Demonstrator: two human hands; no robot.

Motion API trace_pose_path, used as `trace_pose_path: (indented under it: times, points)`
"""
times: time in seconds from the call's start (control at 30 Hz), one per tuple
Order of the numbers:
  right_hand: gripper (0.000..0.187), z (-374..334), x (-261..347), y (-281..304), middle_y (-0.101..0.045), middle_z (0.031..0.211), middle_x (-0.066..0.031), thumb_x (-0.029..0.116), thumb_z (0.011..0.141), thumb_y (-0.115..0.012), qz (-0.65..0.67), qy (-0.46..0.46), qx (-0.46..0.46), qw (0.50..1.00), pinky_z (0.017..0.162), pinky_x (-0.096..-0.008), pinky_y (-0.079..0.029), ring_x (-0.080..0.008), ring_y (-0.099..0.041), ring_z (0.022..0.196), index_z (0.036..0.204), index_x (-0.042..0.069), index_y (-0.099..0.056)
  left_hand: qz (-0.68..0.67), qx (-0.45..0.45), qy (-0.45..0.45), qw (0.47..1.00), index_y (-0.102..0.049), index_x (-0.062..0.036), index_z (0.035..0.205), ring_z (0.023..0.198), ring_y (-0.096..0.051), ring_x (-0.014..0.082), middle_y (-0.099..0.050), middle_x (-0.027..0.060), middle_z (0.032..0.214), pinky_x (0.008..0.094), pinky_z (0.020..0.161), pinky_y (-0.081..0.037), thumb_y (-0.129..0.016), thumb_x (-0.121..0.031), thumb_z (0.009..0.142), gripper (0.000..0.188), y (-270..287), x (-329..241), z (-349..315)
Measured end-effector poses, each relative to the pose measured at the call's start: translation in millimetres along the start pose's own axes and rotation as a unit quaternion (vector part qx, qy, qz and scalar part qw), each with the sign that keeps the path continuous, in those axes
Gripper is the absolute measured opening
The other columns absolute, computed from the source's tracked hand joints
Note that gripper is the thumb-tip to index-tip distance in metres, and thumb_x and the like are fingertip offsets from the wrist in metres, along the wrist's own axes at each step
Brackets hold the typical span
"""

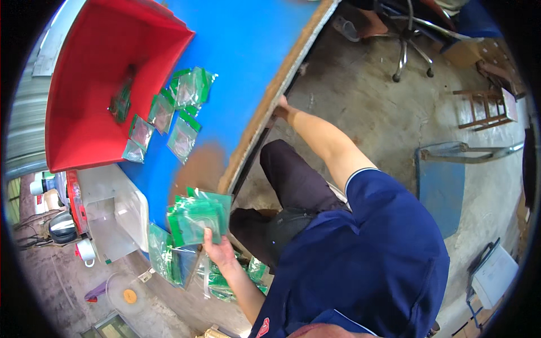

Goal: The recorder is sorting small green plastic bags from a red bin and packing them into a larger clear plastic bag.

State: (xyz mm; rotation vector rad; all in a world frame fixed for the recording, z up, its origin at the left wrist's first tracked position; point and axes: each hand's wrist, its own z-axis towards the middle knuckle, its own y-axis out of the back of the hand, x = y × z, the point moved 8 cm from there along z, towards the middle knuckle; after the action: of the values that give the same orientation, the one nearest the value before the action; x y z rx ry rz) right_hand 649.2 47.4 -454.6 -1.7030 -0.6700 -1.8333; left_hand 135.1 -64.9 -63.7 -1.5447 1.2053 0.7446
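Fingers (208,235) of left hand (224,253) pinch fanned green-and-clear plastic packets (197,217) beside blue flat-topped table (242,56). Right hand (283,103) at table's edge; finger spread and hold can't tell.

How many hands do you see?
2: the left hand holds green-edged packets; the right hand, partly hidden, is at the edge of the blue table. More may be hidden.

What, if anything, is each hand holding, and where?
Left hand: a stack of green packets, by its lower edge, thumb on top. Right hand: partly hidden at the table edge; cannot tell.
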Motion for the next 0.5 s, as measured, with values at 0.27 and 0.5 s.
trace_pose_path:
  times: [0.27,0.5]
  points:
    - [0.049,-8,-23,-86,-0.071,0.086,-0.0108,0.041,0.084,-0.067,-0.224,0.075,0.164,0.958,0.058,-0.0489,-0.050,-0.0291,-0.070,0.074,0.121,0.009,-0.063,-0.060,-0.004,-0.006,0.998,-0.051,-0.0026,0.138,0.120,-0.059,0.0282,-0.060,0.0105,0.134,0.0436,0.103,-0.048,-0.066,-0.018,0.089,0.053,23,-15,-21]
    - [0.051,46,-10,-19,-0.071,0.090,-0.0099,0.043,0.086,-0.065,-0.479,0.124,0.216,0.842,0.059,-0.0499,-0.050,-0.0279,-0.069,0.073,0.121,0.007,-0.062,-0.047,0.015,0.033,0.998,-0.054,-0.0018,0.134,0.118,-0.060,0.0272,-0.062,0.0111,0.131,0.0427,0.103,-0.048,-0.067,-0.022,0.090,0.050,25,-9,-16]
